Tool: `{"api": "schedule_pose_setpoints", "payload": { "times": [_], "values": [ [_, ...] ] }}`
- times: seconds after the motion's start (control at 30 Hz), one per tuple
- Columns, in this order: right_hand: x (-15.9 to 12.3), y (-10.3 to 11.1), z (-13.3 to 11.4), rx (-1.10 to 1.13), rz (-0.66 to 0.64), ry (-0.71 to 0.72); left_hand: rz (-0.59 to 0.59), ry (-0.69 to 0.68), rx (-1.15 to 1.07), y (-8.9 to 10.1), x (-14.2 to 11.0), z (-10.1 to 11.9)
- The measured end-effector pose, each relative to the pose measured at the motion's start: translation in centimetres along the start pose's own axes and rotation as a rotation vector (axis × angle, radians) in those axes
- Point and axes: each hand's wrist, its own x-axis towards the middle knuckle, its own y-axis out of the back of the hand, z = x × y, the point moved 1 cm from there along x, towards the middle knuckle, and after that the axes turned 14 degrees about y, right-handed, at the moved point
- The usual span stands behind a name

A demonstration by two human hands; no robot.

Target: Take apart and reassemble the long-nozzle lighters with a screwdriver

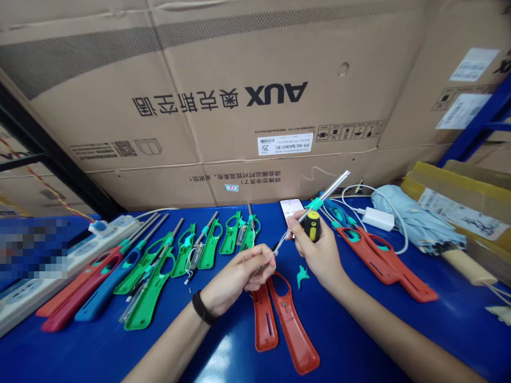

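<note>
My right hand [317, 250] is closed round a metal lighter tube [335, 183] with a teal collar, which points up and away. A stubby yellow-and-black screwdriver [312, 226] is tucked in the same hand. Thin pale wires [282, 242] run from the tube's lower end to my left hand [249, 266]. Its fingertips pinch at the wire end; whatever else lies inside them is hidden. Below the hands, two red lighter casing halves [297, 335] lie open on the blue table. A small teal trigger piece [302, 276] rests beside them, under my right wrist.
Several opened green lighters [149, 298] lie to the left, near whole red and blue lighters [107, 287] and a white power strip [32, 290]. A phone [291, 206], red lighters [383, 260], a white adapter [378, 218] and a folded umbrella [415, 218] are behind and right. Cardboard [223, 53] backs the table.
</note>
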Motion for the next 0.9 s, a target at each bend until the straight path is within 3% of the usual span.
{"api": "schedule_pose_setpoints", "payload": {
  "times": [0.2, 0.4, 0.47, 0.57, 0.7, 0.8, 0.9],
  "values": [
    [0.2, 0.2, 0.1, -0.005, 0.021, -0.009, -0.022, 0.061, 0.034, 0.0, -0.2, 0.1],
    [1.4, 1.2, -1.9, 0.074, -0.005, -0.087, -0.043, 0.155, -0.057, 0.2, -1.4, 0.8],
    [1.7, 1.7, -2.7, 0.027, -0.166, -0.176, -0.012, 0.17, -0.086, 0.5, -1.8, 1.0],
    [1.7, 2.4, -3.2, -0.112, -0.52, -0.274, 0.022, 0.182, -0.105, 0.7, -1.9, 1.0],
    [0.6, 2.3, -2.6, -0.197, -0.882, -0.35, 0.007, 0.169, -0.091, 0.9, -1.8, 0.9],
    [-0.3, 1.6, -1.5, -0.316, -1.004, -0.427, 0.033, 0.114, -0.02, 1.4, -2.1, 1.4],
    [-0.8, 0.9, -0.8, -0.434, -0.979, -0.449, 0.139, 0.068, 0.207, 1.9, -3.2, 2.0]
  ]
}}
